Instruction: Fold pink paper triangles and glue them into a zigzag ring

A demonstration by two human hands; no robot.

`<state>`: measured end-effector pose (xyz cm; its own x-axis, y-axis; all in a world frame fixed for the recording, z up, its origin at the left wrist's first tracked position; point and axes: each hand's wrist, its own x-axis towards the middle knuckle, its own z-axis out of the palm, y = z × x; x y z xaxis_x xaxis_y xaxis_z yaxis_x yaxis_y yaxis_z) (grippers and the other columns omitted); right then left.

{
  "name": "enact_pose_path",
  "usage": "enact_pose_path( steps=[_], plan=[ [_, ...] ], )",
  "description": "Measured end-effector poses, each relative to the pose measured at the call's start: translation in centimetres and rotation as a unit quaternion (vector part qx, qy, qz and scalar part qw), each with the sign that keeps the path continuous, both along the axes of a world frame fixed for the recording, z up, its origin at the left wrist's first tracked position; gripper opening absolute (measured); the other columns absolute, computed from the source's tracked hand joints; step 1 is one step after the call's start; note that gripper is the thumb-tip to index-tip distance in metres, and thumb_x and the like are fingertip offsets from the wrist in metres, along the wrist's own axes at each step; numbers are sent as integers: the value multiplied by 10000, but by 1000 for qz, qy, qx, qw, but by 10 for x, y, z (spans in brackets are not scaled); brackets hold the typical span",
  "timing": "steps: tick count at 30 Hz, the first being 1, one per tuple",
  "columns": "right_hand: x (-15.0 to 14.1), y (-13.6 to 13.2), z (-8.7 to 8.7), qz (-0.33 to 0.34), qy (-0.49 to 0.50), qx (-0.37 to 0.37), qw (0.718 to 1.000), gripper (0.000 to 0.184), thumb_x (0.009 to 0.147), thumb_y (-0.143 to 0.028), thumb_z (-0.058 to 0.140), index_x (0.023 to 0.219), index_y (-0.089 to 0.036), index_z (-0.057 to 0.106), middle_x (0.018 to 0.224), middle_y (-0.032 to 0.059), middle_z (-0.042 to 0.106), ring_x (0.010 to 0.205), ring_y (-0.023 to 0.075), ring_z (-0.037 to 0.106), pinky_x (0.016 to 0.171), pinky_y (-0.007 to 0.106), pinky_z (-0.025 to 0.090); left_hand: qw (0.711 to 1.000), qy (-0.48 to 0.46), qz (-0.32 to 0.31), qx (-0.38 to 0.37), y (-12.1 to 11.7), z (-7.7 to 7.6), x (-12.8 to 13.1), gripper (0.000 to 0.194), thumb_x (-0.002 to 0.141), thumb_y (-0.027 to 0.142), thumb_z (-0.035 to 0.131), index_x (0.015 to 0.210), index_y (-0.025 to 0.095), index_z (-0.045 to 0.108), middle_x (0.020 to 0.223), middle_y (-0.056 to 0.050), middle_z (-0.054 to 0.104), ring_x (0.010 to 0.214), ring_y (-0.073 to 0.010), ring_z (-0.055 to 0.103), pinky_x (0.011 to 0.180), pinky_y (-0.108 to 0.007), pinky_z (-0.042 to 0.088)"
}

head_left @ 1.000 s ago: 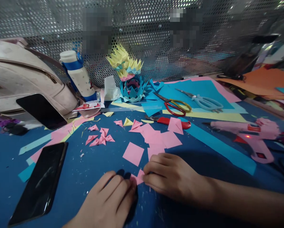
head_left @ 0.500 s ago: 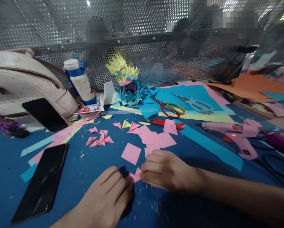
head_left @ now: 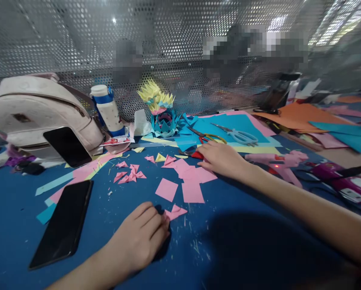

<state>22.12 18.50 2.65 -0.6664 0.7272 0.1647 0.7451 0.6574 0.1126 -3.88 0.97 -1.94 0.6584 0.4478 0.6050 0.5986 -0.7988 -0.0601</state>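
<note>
My left hand [head_left: 139,237] rests on the blue table with curled fingers, pinching the left end of a small folded pink paper piece [head_left: 176,212]. Farther out, my right hand [head_left: 218,158] reaches over the red-handled cutter [head_left: 197,155], fingers bent down around its handle; most of the handle is hidden beneath the hand. Flat pink paper squares [head_left: 192,192] lie between the hands, some overlapping and partly under my right wrist. To the left is a cluster of folded pink triangles [head_left: 132,174], with a yellow one [head_left: 160,158] nearby.
Behind my right hand are scissors [head_left: 243,137] on blue sheets. A pink glue gun [head_left: 284,159] with a red light lies right, near a purple power strip [head_left: 340,181]. Phones [head_left: 62,223], a backpack [head_left: 32,108], a bottle [head_left: 108,112] and a paper model [head_left: 165,121] stand around.
My right hand has left the folded pink piece and moved forward to the red-handled cutter. My left hand stays on the piece. The view has shifted slightly.
</note>
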Motion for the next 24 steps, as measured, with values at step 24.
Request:
enact_pose_path(
  steps=[24],
  plan=[
    [-29, -45, 35, 165, 465, -418, 762, 211, 992, -331, 513, 1149, -197, 468, 1112, 90, 684, 1024, 209, 674, 916, 396, 544, 1000, 8, -5, -8, -1, 3, -1, 192, 972, 84, 482, 932, 66, 669, 755, -72, 671, 695, -181, 583, 756, -385, 535]
  ],
)
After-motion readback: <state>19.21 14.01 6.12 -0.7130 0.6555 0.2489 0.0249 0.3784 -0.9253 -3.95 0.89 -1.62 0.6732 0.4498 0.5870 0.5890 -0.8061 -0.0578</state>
